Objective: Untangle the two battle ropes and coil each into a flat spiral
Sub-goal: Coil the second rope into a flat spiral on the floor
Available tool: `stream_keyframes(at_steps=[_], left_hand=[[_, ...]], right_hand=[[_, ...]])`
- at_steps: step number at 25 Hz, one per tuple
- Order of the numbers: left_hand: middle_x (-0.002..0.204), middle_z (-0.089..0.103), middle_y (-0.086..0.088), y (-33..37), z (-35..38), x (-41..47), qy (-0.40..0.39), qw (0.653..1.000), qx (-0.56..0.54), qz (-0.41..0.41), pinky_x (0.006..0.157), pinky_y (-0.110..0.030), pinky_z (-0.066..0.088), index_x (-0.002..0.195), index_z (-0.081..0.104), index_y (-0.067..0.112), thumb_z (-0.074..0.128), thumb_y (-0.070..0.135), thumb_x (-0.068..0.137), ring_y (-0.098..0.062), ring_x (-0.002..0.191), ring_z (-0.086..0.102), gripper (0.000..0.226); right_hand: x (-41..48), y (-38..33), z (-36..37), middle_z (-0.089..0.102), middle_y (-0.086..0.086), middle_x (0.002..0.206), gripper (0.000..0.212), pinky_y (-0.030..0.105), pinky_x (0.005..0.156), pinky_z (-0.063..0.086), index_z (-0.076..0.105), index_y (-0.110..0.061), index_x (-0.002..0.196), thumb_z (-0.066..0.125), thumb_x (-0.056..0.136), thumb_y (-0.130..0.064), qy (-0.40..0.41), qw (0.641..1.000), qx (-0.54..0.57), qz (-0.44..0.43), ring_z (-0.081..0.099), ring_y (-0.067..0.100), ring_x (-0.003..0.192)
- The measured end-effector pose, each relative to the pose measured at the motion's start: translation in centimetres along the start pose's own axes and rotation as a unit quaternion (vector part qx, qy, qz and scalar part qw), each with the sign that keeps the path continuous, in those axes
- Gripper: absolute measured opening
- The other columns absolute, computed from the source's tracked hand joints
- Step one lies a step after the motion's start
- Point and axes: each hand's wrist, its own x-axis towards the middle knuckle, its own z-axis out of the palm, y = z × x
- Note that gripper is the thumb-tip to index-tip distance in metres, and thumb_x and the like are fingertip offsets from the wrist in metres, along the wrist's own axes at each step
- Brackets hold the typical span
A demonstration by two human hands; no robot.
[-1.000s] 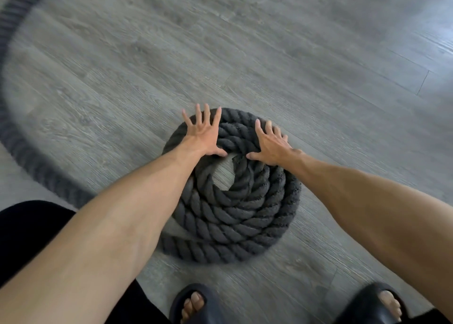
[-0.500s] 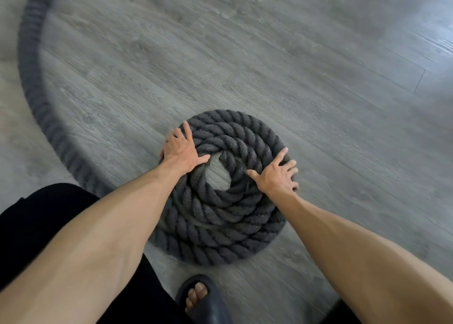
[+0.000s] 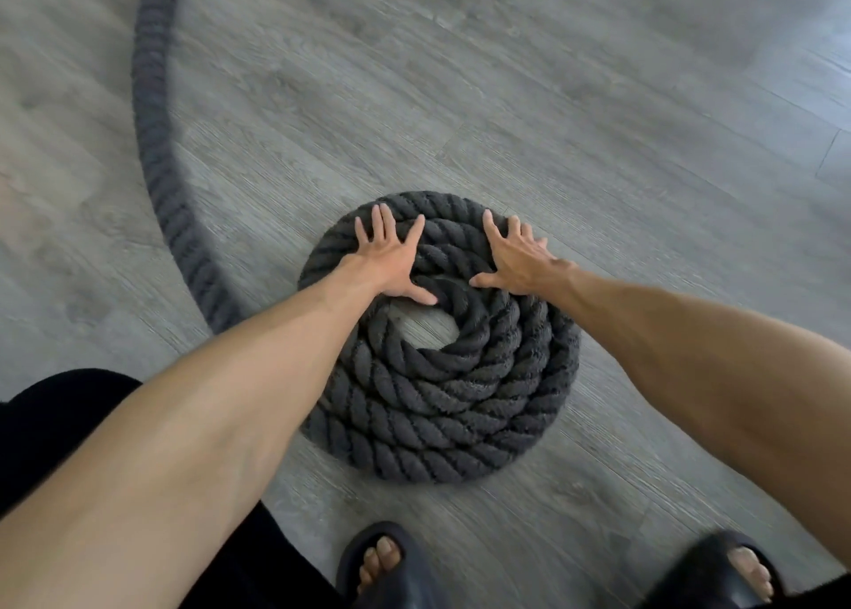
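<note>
Floor [image 3: 575,102]: grey wood-look planks, filling the view.
Loose rope [image 3: 156,148]: a thick dark length curving from the top left down toward the left forearm, where it passes out of sight; it lies on the floor, blurred.
Coil [image 3: 442,387]: the same dark twisted rope wound into a flat spiral of several rings on the floor, just ahead of the feet, with a small bare patch of floor at its centre.
Left hand [image 3: 391,258]: palm down and flat on the far left rings of the coil, fingers spread wide, thumb stretched toward the centre hole; it grips nothing.
Right hand [image 3: 518,263]: palm down on the far right rings, fingers splayed, thumb pointing inward near the left thumb but apart from it; it presses without grasping.
Sandals [image 3: 391,571]: two dark open-toed ones at the bottom edge, toes showing.
</note>
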Motion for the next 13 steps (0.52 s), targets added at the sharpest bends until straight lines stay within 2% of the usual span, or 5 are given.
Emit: stream_keyframes(at_steps=[3,6,9,11,13], left_hand=[[0.157,-0.019,-0.032,-0.1,0.5,0.8,0.068,0.997,0.037,-0.006,0.112,-0.07,-0.011,0.156,-0.012,0.014,0.049,0.097,0.055,-0.045,0.144,-0.026,0.144],[0.162,-0.019,-0.018,-0.7,-1.0,2.1,0.077,0.996,0.008,0.035,0.113,-0.069,-0.007,0.156,-0.012,0.017,0.052,0.094,0.057,-0.038,0.148,-0.021,0.141],[0.164,-0.001,-0.015,-0.2,-2.5,3.1,0.057,0.998,0.01,0.017,0.114,-0.066,0.015,0.156,-0.014,0.018,0.064,0.082,0.065,-0.039,0.149,0.003,0.136],[0.16,0.011,-0.019,0.4,-2.4,2.9,0.07,0.996,0.05,0.001,0.109,-0.062,0.027,0.157,-0.008,0.014,0.065,0.079,0.067,-0.041,0.144,0.016,0.133],[0.157,0.019,-0.02,0.6,-2.3,2.3,0.075,0.995,0.071,-0.007,0.105,-0.059,0.032,0.157,0.002,0.008,0.064,0.079,0.069,-0.041,0.141,0.024,0.129]], right_hand=[[0.3,-0.2,0.0,0.002,0.03,0.162,0.117,0.066,0.113,0.026,-0.01,-0.015,0.16,0.066,0.086,-0.064,0.01,1.0,-0.013,-0.007,0.011,0.047,0.15],[-0.5,-1.2,0.4,-0.007,0.023,0.166,0.111,0.072,0.115,0.019,-0.01,-0.017,0.161,0.065,0.09,-0.057,0.023,0.999,0.006,0.025,-0.001,0.042,0.153],[-3.2,-2.9,2.0,-0.018,0.019,0.166,0.112,0.078,0.111,0.01,-0.017,-0.016,0.159,0.066,0.091,-0.05,0.044,0.981,0.105,0.158,-0.013,0.04,0.154],[-6.5,-3.7,4.7,-0.022,0.019,0.165,0.113,0.08,0.11,0.012,-0.021,-0.013,0.157,0.063,0.092,-0.051,0.043,0.945,0.177,0.271,-0.016,0.04,0.153],[-8.8,-4.0,6.4,-0.025,0.013,0.166,0.113,0.079,0.11,0.017,-0.021,-0.011,0.157,0.062,0.093,-0.054,0.04,0.922,0.218,0.317,-0.017,0.037,0.154]])
